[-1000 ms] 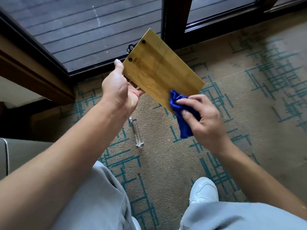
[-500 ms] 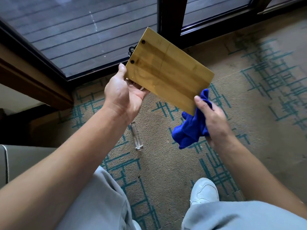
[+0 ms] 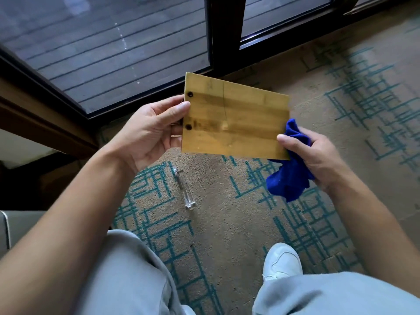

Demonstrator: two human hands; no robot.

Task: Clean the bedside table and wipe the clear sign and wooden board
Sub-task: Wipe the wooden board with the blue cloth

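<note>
The person is sitting over the carpet (image 3: 227,223) and working on the wooden board (image 3: 234,119), which is being held up in the air near the middle of the view, its face turned towards the camera. The left hand (image 3: 147,133) is gripping the board's nine o'clock edge, fingers (image 3: 179,109) curling round the side with the two dark holes. The right hand (image 3: 318,155) is pinching the four o'clock corner, thumb on the face, while also clutching the blue cloth (image 3: 288,180), which is hanging bunched below and behind that corner instead of lying on the wood. A clear bar (image 3: 184,189), probably part of the clear sign, is lying on the carpet at about seven o'clock from the board, apart from both hands. Judging from this, the board wipe is looking under way, perhaps pausing for an inspection or a turn; whether the clear piece is already wiped is impossible to tell, and no bench is showing, so that part is remaining unconfirmed
</note>
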